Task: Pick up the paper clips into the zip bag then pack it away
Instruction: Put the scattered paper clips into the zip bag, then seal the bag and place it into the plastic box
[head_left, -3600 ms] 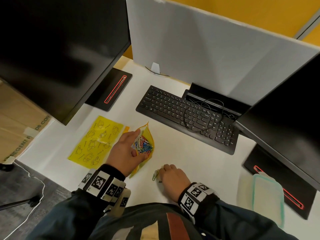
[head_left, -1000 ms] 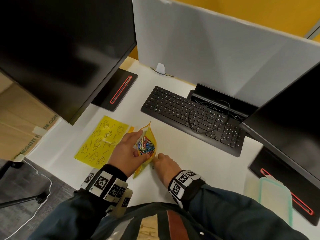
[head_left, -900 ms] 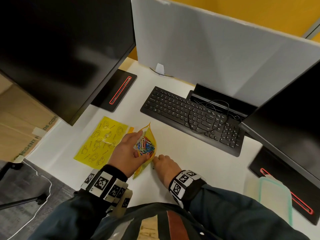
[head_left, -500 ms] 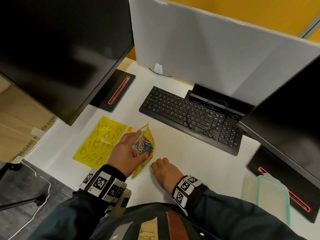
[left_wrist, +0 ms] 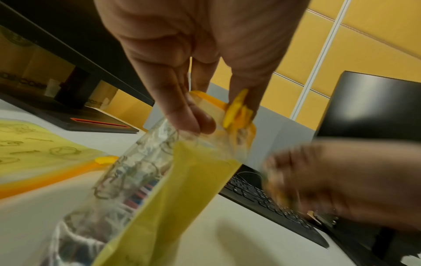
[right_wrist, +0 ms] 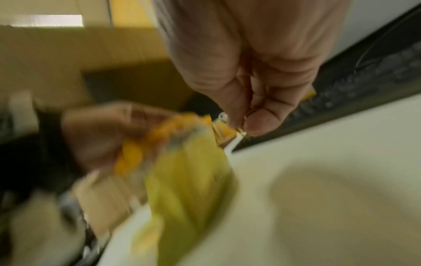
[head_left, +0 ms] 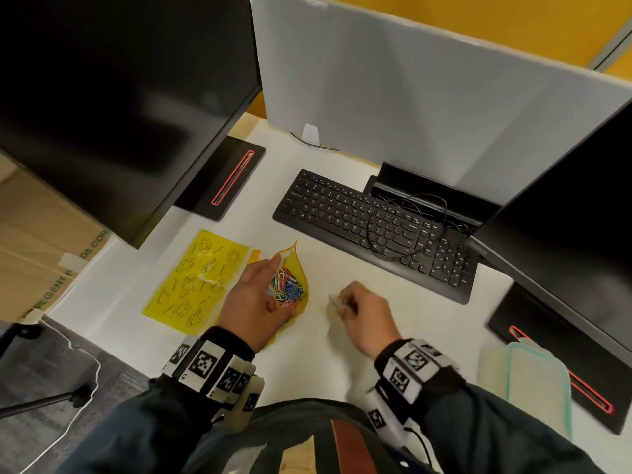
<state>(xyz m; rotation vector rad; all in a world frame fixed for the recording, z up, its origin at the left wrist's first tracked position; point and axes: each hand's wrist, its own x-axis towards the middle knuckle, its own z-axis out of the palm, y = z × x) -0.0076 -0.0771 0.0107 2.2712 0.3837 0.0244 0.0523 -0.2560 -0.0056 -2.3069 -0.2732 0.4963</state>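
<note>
Left hand (head_left: 251, 302): its fingers (left_wrist: 182, 115) pinch the top edge of the zip bag (head_left: 294, 268) and hold its mouth open, just above the worktop (head_left: 393, 323).
Zip bag: yellow with a clear front and an orange zip strip, upright and slightly tilted; coloured paper clips (head_left: 287, 289) lie heaped inside.
Right hand (head_left: 364, 311): just right of the bag, apart from it, lifted off the worktop; thumb and fingers (right_wrist: 257, 122) clenched on a small pale paper clip (right_wrist: 224, 117), blurred in every view.
Second bag (head_left: 195, 278): a flat yellow zip bag with printed drawings lies on the worktop left of the held one.
Keyboard (head_left: 369, 227): black, behind the hands, a thin cable looped over its keys.
Lidded box (head_left: 533, 381): pale, with a green rim, at the right edge of the worktop.
</note>
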